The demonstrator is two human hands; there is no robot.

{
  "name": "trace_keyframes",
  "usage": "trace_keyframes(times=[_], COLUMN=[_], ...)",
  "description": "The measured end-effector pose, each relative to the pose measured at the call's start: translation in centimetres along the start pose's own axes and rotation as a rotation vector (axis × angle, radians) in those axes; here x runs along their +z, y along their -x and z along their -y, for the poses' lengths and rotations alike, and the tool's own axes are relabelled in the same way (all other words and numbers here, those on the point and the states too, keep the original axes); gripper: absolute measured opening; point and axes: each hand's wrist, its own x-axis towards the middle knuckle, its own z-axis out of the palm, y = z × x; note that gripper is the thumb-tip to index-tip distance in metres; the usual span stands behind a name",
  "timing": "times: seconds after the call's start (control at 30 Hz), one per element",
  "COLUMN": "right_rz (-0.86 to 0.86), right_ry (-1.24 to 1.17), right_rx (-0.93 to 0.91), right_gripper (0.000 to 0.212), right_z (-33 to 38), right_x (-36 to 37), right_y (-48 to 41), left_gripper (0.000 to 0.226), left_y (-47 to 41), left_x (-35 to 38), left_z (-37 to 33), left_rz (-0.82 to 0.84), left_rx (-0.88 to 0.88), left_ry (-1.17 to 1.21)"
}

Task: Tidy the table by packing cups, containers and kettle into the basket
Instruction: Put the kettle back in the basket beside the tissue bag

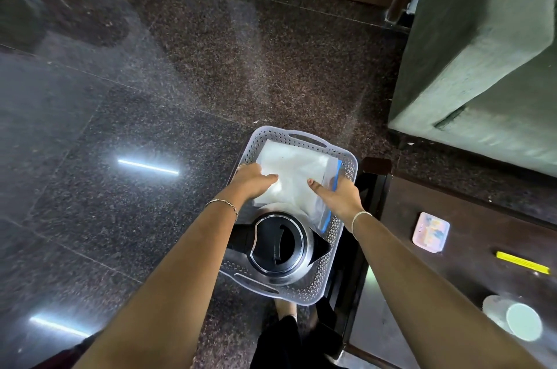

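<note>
Both my left hand (pixel 253 180) and right hand (pixel 334 195) lie flat, fingers extended, gripping nothing, pressing the zip bag (pixel 297 176) down in the basket (pixel 346 170)'s far half so it sits level behind the kettle (pixel 278 248), already packed nearest me.

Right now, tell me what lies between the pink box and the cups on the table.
In the head view, a yellow marker lies on the dark table between the pink box and the cups; the rest of that stretch is bare.
</note>
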Motion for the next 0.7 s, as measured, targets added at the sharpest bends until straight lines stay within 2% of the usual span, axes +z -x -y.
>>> trace_keyframes(times=[0.07, 0.13, 0.27, 0.4, 0.6, 0.7], right_rz=[-0.047, -0.096, -0.118, -0.124, -0.150, -0.166], right_ry=[0.152, 0.175, 0.186, 0.225, 0.249, 0.250], right_rx=[-0.005, 0.002, -0.003, -0.039, -0.067, -0.086], right_gripper=[0.028, 0.024, 0.036, 0.039, 0.038, 0.026], right_z=[-0.6, -0.9, -0.7, -0.2, -0.1, -0.1], right_x=[0.2, 0.3, 0.4, 0.6, 1.1, 1.4], right_y=[0.2, 0.4, 0.9, 1.5, 2.7, 3.4], left_gripper=[0.052, 0.034, 0.036, 0.041, 0.048, 0.049], left_y=[0.9, 2.1, 5.0, 7.6, 10.2, 10.8], left_x=[-0.4, -0.7, -1.3, -2.3, -2.3, -2.1], left_z=[-0.2, 0.1, 0.9, 2.0, 3.2, 3.2], left_rz=[0.010, -0.004, 0.053, 0.027, 0.016, 0.013], left_rx=[0.018, 0.041, 0.024, -0.025, -0.010, 0.025], left_ry=[-0.033, -0.077, -0.236, -0.420, -0.323, -0.267])
